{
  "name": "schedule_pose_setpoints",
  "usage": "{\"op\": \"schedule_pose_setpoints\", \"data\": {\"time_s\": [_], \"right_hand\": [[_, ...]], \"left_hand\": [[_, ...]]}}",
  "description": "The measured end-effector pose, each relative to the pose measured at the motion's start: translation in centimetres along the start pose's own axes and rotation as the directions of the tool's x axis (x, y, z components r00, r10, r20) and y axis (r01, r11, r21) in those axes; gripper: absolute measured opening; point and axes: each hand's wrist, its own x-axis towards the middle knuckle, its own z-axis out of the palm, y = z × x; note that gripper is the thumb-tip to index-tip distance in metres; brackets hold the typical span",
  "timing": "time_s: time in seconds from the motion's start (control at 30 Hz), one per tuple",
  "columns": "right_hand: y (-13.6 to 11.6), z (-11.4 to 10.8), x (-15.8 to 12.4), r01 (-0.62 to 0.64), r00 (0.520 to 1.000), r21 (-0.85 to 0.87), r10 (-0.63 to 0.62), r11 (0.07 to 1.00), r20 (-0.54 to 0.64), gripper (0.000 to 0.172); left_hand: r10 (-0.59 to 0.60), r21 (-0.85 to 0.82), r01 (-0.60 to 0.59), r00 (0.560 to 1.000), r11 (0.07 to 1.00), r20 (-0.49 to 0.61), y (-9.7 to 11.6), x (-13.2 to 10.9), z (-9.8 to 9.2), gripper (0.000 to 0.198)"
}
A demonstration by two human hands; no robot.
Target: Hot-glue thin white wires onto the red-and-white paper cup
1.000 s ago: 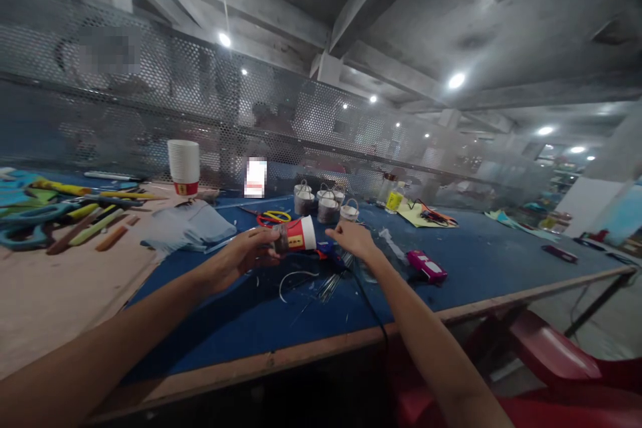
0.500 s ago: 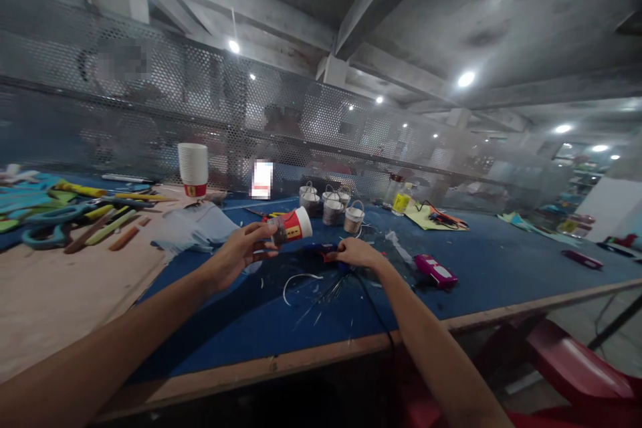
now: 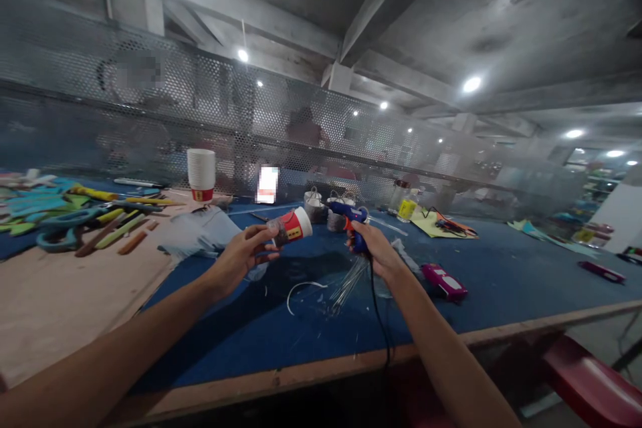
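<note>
A red and white paper cup (image 3: pixel 293 225), tipped on its side with its white end to the right, is pinched in my left hand (image 3: pixel 244 255) above the table. A dark, rough band covers the end nearest my fingers. My right hand (image 3: pixel 372 245) is wrapped round the handle of a blue glue gun (image 3: pixel 351 214), whose nozzle points left and whose black cord hangs down to the table edge. Behind the glue gun stand several small wrapped cups with looped handles (image 3: pixel 314 206), partly hidden. Thin wires (image 3: pixel 346 287) and a curved white strip (image 3: pixel 295 295) lie below my hands.
A stack of paper cups (image 3: pixel 201 172) stands at the back left beside a grey cloth (image 3: pixel 198 235). Scissors (image 3: pixel 67 231) and tools lie farther left. A lit phone (image 3: pixel 267 184) leans at the mesh screen. To the right are a magenta box (image 3: pixel 444 281) and a yellow-labelled bottle (image 3: pixel 407 207).
My right hand has lifted the glue gun off the table and brought its nozzle up to point left. My left hand keeps the cup in nearly the same place.
</note>
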Motion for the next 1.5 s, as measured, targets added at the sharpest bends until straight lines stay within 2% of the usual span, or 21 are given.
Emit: {"op": "schedule_pose_setpoints", "data": {"time_s": [0.1,0.17,0.23,0.33,0.47,0.57,0.63,0.73,0.83,1.23,1.5], "right_hand": [[-0.9,1.8,-1.5,-0.057,0.989,0.199,0.028,0.978,0.142,0.043],[-1.1,2.8,-2.1,-0.019,0.984,0.243,-0.024,0.97,0.174,0.041],[-1.1,3.7,-2.5,0.059,0.982,0.235,-0.098,0.97,0.158,0.039],[-0.8,4.4,-3.0,0.14,0.979,0.164,-0.162,0.976,0.125,0.033],[-0.3,4.6,-3.7,0.152,0.981,-0.021,-0.148,0.988,0.127,0.029],[0.0,4.7,-4.2,0.165,0.985,-0.171,-0.152,0.971,0.084,0.03],[0.3,4.7,-4.5,0.227,0.974,-0.274,-0.222,0.935,0.049,0.032],[0.8,4.6,-4.6,0.338,0.933,-0.434,-0.357,0.835,0.039,0.033],[1.4,4.5,-4.6,0.381,0.909,-0.536,-0.412,0.754,0.066,0.034],[2.3,4.3,-4.6,0.461,0.859,-0.641,-0.49,0.613,0.149,0.036],[2.2,4.3,-4.6,0.456,0.852,-0.673,-0.505,0.583,0.14,0.034]], "left_hand": [[-0.006,0.019,0.006,1.0,1.0,-0.016,0.0,0.0,0.1,0.035],[-0.012,0.024,0.012,1.0,1.0,-0.017,0.0,0.0,0.0,0.035],[-0.009,0.031,0.009,1.0,0.999,-0.007,0.0,-0.1,0.0,0.034],[0.009,0.062,-0.009,1.0,0.998,-0.001,0.0,-0.2,0.1,0.033],[0.023,0.102,-0.022,1.0,0.995,-0.005,0.2,-0.5,0.4,0.034],[0.027,0.122,-0.029,0.999,0.992,0.019,0.4,-0.6,0.5,0.036],[0.028,0.126,-0.03,0.999,0.992,0.021,0.5,-0.6,0.6,0.039],[0.022,0.144,-0.022,1.0,0.989,-0.004,0.6,-0.6,0.7,0.042],[0.022,0.164,-0.02,1.0,0.986,-0.015,0.6,-0.6,0.9,0.043],[0.037,0.17,-0.026,0.997,0.985,-0.062,1.0,-0.8,1.5,0.043],[0.038,0.182,-0.029,0.998,0.983,-0.048,0.9,-0.8,1.4,0.042]]}}
